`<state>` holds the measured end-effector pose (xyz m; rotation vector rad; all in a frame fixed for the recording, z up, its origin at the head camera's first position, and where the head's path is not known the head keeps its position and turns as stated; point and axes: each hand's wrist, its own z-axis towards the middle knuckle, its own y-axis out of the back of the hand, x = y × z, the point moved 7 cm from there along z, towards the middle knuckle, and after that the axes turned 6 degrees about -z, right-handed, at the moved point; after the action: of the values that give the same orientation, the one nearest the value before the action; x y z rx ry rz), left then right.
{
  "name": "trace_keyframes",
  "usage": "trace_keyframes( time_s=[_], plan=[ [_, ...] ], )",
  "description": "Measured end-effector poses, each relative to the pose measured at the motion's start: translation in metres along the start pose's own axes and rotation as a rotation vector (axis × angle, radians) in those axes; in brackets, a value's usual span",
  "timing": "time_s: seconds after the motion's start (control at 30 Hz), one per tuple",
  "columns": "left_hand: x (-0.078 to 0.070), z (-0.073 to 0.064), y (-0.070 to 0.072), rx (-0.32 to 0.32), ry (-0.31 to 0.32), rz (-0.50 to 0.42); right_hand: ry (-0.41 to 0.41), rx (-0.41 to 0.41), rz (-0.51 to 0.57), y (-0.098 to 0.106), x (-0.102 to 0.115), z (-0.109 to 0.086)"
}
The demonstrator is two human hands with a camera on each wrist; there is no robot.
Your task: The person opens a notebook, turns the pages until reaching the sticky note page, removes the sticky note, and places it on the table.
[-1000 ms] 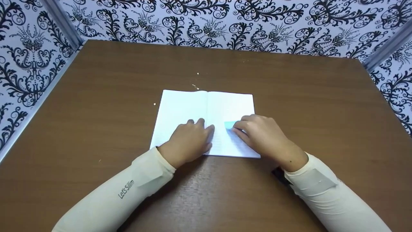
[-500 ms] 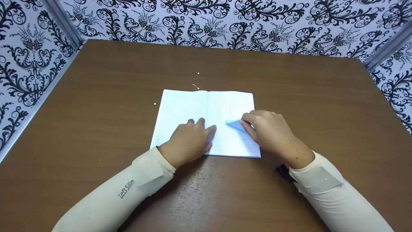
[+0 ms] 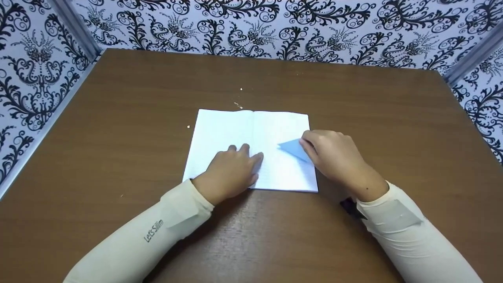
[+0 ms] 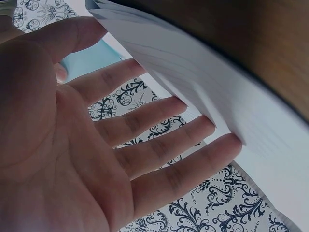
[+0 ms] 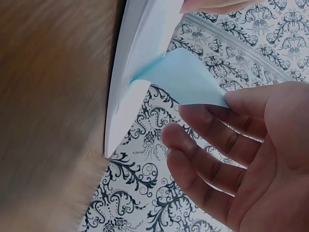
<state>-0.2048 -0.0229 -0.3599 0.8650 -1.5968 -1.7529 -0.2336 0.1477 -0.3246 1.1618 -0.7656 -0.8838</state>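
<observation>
An open notebook (image 3: 220, 125) with white pages lies on the table. A light blue sticky note (image 3: 292, 149) is on its right page, lifted at one side and bent upward. Between thumb and index finger my right hand (image 3: 332, 155) pinches the raised edge of the note. In the right wrist view the sticky note (image 5: 186, 79) curves up from the page, its far edge still against the paper. My left hand (image 3: 232, 173) rests on the notebook near the centre fold, fingers spread. The left wrist view has its fingertips (image 4: 227, 145) touching the page.
The brown wooden table (image 3: 137, 98) surrounds the notebook. Small pale crumbs (image 3: 238, 105) lie just behind it. Patterned black-and-white panels (image 3: 255, 31) border the table at the back and sides.
My right hand has moved right and slightly away from me, peeling up more of the sticky note, which has bent upward. The left hand has stayed in place.
</observation>
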Motion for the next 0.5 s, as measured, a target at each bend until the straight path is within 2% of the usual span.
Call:
trace_keyframes(
  time_s=[0.27, 0.5],
  plan=[
    [0.001, 0.000, -0.001, 0.004, 0.001, -0.001, -0.015, -0.011, -0.020, 0.000, -0.007, 0.001],
    [0.000, -0.001, 0.001, -0.023, -0.014, 0.003, -0.046, -0.004, -0.015, 0.002, -0.013, 0.002]
  ],
)
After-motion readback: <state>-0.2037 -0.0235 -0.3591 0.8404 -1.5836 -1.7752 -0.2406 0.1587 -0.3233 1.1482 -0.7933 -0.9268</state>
